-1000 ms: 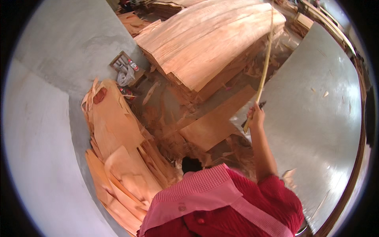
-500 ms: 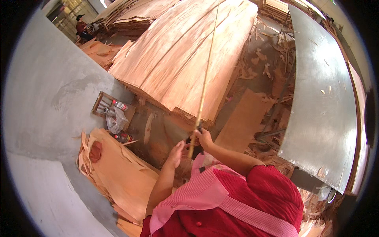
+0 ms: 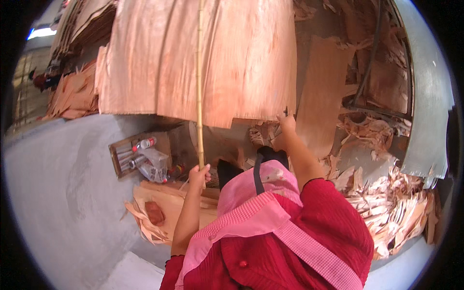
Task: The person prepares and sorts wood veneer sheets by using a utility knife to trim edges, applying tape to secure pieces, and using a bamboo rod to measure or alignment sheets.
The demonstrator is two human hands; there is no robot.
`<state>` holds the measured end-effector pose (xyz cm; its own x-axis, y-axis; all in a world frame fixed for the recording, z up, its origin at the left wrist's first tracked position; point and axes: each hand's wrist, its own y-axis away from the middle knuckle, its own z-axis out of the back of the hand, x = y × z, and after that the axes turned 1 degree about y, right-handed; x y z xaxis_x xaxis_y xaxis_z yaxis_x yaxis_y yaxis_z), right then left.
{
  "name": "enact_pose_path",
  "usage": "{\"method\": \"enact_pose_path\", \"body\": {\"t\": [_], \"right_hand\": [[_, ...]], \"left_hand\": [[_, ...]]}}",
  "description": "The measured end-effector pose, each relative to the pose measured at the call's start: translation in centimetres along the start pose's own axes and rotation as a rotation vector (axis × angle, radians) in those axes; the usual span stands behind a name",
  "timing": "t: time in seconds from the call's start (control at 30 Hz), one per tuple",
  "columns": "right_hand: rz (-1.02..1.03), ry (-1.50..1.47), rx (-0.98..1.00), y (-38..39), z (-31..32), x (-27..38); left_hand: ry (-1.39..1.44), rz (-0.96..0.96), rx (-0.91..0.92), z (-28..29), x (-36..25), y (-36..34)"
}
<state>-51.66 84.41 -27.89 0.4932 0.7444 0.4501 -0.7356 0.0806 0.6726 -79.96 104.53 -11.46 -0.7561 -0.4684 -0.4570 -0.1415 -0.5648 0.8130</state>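
My left hand (image 3: 198,176) is closed round the lower end of a long, thin bamboo pole (image 3: 199,87). The pole runs away from me across a broad stack of wood veneer sheets (image 3: 246,63), whose near edge is uneven. At that stack's near right corner is my right hand (image 3: 287,123), its fingers closed on a small dark tool (image 3: 285,112). Only a bit of this tool shows above the fingers, so its kind is unclear.
On the left, a wooden crate (image 3: 116,162) holds bottles and a plastic bag (image 3: 155,164). Veneer offcuts (image 3: 171,208) lie below it. To the right are a veneer strip (image 3: 319,92), heaped scraps (image 3: 396,208) and a grey sheet (image 3: 427,96). A person (image 3: 41,80) is far left.
My hands were close together at the pole's lower end. Now the right hand has moved right to the stack's corner with the dark tool, and the left alone grips the pole, farther left.
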Motion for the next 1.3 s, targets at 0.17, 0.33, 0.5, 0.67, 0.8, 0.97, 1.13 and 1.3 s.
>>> {"method": "enact_pose_path", "body": {"t": [0.17, 0.33, 0.5, 0.67, 0.8, 0.97, 1.13, 1.3], "right_hand": [[-0.062, 0.327, -0.139, -4.4, -7.1, -1.4], [0.063, -0.113, -0.385, -3.3, -5.5, -3.0], [0.136, -0.763, -0.105, 2.5, 2.1, 3.7], [0.088, -0.457, 0.034, 3.8, 2.7, 3.5], [0.104, -0.439, -0.081, 6.7, 3.7, 8.0], [0.216, -0.017, -0.481, 6.3, 3.8, 6.4], [0.465, -0.040, -0.550, 9.6, 3.4, 11.8], [-0.066, -0.905, 0.041, 5.4, 2.8, 12.6]], "left_hand": [[-0.092, -0.190, -0.151, 1.1, -1.5, -5.1], [-0.016, -0.288, -0.120, 4.7, -3.3, -7.0], [-0.126, -0.372, -0.147, 10.5, -1.9, -9.0], [-0.290, -0.477, -0.122, 12.3, -2.3, -12.2], [-0.395, -0.545, -0.125, 11.1, -3.0, -12.0], [-0.319, -0.447, -0.031, 10.5, -3.4, -11.8], [-0.271, -0.448, -0.002, 10.5, -4.0, -11.2], [-0.227, -0.397, 0.060, 10.5, -5.1, -9.6]]}}
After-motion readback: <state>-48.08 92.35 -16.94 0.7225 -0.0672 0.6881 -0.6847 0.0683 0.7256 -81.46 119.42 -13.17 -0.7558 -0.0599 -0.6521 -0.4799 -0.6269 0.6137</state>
